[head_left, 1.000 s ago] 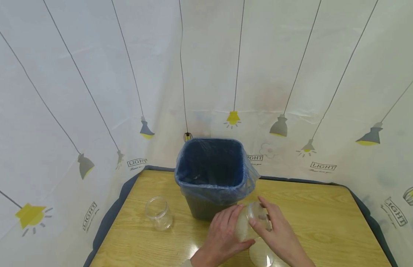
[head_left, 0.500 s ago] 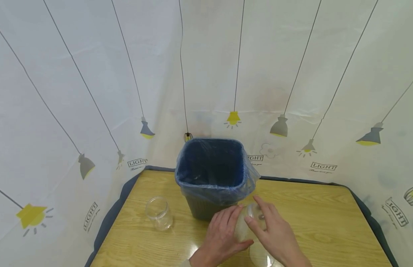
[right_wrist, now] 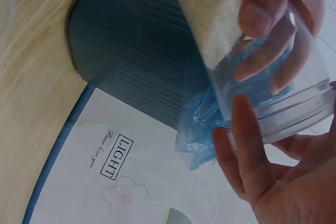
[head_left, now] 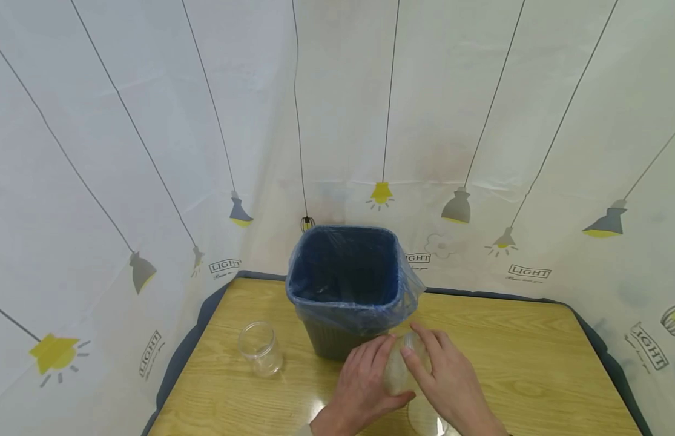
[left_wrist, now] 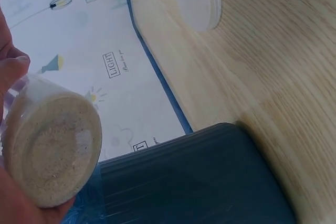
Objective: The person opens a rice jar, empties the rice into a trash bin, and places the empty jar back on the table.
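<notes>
A clear jar (head_left: 397, 370) with beige, grainy stuff packed at its base is held tilted in front of the bin. My left hand (head_left: 364, 380) grips its body, fingers wrapped around the wall. At the jar's ribbed neck, my right hand (head_left: 448, 369) curls its fingers and thumb around the mouth end. The right wrist view shows the grainy contents (right_wrist: 210, 19) at one end and see-through wall toward the neck. Below my hands, a round clear lid (left_wrist: 197, 1) lies flat on the table.
A dark bin (head_left: 337, 339) lined with a blue bag (head_left: 364, 312) stands just beyond my hands. To its left is a second clear jar (head_left: 261, 351), upright and without a lid. A printed curtain (head_left: 337, 121) encloses the wooden table (head_left: 511, 351).
My right hand has shifted slightly left and closer around the jar's mouth, covering more of it. My left hand and the bin stay where they were.
</notes>
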The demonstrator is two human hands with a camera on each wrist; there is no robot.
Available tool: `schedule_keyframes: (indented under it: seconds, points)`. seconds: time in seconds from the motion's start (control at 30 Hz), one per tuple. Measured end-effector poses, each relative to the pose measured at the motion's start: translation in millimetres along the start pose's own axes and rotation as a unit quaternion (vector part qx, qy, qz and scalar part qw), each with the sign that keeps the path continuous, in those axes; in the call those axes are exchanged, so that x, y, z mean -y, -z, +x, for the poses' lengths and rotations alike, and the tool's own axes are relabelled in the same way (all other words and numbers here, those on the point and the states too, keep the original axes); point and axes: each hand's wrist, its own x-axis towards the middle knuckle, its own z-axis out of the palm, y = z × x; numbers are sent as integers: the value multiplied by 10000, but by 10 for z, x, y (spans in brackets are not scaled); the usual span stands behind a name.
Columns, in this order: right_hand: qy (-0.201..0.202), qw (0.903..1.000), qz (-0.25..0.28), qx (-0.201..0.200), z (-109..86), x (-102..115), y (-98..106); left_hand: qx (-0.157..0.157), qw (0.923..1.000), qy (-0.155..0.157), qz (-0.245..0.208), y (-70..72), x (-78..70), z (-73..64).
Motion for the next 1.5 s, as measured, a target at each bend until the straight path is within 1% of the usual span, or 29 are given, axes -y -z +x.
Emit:
schedule_keyframes:
  seconds: [0.13, 0.27, 0.37, 0.57, 0.7, 0.93, 1.1, 1.23, 1.4, 1.43, 1.5]
  points:
    - [195, 9996, -53, -200, 7, -14, -16, 76, 9998, 67, -149, 25, -6, 21]
    - [424, 9983, -37, -397, 5, -34, -31, 371, 9984, 238, -342, 54, -7, 33]
    - [640, 9961, 17, -602, 11, -54, -50, 521, 9970, 333, -472, 79, -7, 51]
    - [1068, 9894, 122, -972, 31, -99, -84, 603, 9964, 358, -475, 118, -6, 92]
    - [1216, 9868, 152, -1060, 32, -114, -89, 637, 9957, 372, -565, 135, -3, 100]
    - [1252, 9864, 211, -1039, 35, -128, -89, 766, 9923, 410, -883, 154, 14, 109]
    - [1403, 9834, 213, -1134, 42, -144, -103, 963, 9873, 502, -1159, 173, 21, 122]
    - [1497, 9814, 214, -1185, 44, -152, -105, 1152, 9834, 581, -1275, 192, 20, 142]
    - [1709, 9770, 249, -1251, 52, -168, -99, 1261, 9800, 656, -1390, 198, 29, 142]
    - [1792, 9753, 264, -1261, 57, -175, -96, 1310, 9769, 724, -1523, 199, 34, 136]
    - [2030, 9704, 282, -1279, 68, -184, -89, 1453, 9681, 882, -1843, 201, 43, 121]
